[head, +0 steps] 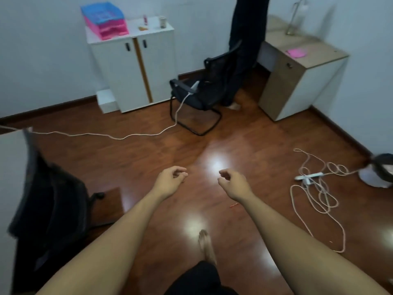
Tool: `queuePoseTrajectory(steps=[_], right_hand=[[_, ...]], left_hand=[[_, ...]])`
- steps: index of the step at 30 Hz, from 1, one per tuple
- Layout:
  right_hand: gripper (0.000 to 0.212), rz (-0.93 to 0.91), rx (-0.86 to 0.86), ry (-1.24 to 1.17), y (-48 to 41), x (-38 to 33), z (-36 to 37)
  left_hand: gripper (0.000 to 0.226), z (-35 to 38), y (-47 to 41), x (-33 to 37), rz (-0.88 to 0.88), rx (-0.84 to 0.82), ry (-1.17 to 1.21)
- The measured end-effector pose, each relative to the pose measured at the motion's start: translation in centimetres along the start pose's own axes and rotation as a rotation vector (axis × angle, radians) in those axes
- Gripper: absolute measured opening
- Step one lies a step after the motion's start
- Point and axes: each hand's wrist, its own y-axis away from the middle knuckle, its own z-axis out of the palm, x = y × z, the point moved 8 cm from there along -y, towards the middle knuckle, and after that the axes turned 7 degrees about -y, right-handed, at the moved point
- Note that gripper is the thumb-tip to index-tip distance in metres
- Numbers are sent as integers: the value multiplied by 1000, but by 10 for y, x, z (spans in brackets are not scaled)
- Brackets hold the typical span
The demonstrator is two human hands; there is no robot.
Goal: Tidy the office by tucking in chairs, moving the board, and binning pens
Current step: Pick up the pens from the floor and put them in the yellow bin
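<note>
Left hand [170,179], right hand [230,182] — both empty, fingers loosely curled, above bare floor. Red pen [234,205] — on floor just below right wrist. Black sled chair [202,96] — beyond the pen, untucked, left of desk [302,67]; best pushed squarely by its backrest, minding the cable.

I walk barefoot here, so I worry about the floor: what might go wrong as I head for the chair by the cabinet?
The white cable stretches across the floor up onto the black chair: a foot could snag it. Moving that chair may drag the cable. The tangled cord on the right is another trip hazard.
</note>
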Motion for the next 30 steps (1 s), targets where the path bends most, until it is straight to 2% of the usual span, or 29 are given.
queuePoseTrajectory(steps=[10,17,23,30], right_hand=[[33,137,147,11,-105,83,-147],[33,196,151,2,-165,131,-197],[34,202,53,27,-232,174,-212],[32,155,-134,108,-325,236,-208]], left_hand=[[24,128,-150,114,46,-195,-17],[22,173,-203,141,11,-226,-17],[13,212,-246,137,-55,-180,53],[14,284,-292,108,-180,-95,161]])
